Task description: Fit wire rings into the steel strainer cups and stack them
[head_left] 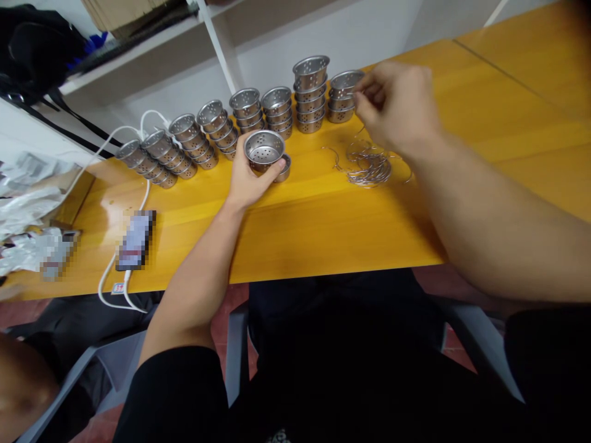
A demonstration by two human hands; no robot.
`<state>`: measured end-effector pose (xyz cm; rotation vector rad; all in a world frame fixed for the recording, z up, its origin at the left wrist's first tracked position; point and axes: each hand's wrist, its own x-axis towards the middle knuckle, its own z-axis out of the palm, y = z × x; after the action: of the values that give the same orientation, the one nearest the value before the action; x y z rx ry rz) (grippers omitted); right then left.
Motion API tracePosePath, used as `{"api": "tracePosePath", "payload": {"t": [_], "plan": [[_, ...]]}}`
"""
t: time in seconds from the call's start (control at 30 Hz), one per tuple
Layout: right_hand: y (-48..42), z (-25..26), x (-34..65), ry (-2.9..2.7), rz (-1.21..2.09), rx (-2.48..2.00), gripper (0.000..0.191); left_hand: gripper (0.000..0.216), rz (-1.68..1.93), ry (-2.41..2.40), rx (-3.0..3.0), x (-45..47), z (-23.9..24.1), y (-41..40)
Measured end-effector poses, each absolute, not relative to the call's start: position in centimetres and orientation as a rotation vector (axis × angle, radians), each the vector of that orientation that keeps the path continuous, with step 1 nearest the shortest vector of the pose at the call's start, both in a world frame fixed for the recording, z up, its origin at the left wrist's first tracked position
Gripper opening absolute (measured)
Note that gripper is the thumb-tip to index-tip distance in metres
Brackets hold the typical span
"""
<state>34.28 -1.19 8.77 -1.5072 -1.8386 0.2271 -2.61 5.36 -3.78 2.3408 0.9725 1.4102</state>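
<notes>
L hand (248, 178) gripped a perforated metal cup (264, 152) over the bench (323, 237), partly hiding a 2nd cup (284, 171) – couldn't tell if that one was held too. R hand (401, 106) was curled, fingertips close tog. above the wire pile (369, 169), blocking the edge of the rightmost cup stack (341, 115) – anything pinched there was too thin/blurred to make out. Phone (136, 240) screen was pixelated.

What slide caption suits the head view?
Left hand holding a round perforated silver metal cup, right hand near thin curved silver metal wires.
</notes>
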Motion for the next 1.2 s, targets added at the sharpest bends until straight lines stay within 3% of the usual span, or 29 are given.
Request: {"api": "tracePosePath", "payload": {"t": [0.1, 0.27, 0.37, 0.97, 1.2], "plan": [[-1.6, 7.6, 32.9, -1.808, 0.427, -1.295, 0.010, 0.111, 1.374, 0.962, 2.360, -2.3, -3.9, 5.1], [-2.8, 5.6, 29.0, -1.807, 0.717, -1.048, 0.054, 0.123, 1.280, 0.910, 2.417, -0.8, -3.6, 3.7], [-3.4, 5.0, 27.5, -1.823, 0.780, -1.099, 0.062, 0.130, 1.234, 0.876, 2.444, 0.2, -3.4, 2.7], [-3.7, 5.3, 27.5, -1.879, 0.701, -1.175, 0.043, 0.132, 1.141, 0.834, 2.502, 0.7, -3.4, 1.9], [-1.4, 2.6, 27.1, -1.830, 0.582, -0.864, 0.052, 0.123, 1.129, 0.821, 2.479, 1.0, -2.9, 1.3]]}}
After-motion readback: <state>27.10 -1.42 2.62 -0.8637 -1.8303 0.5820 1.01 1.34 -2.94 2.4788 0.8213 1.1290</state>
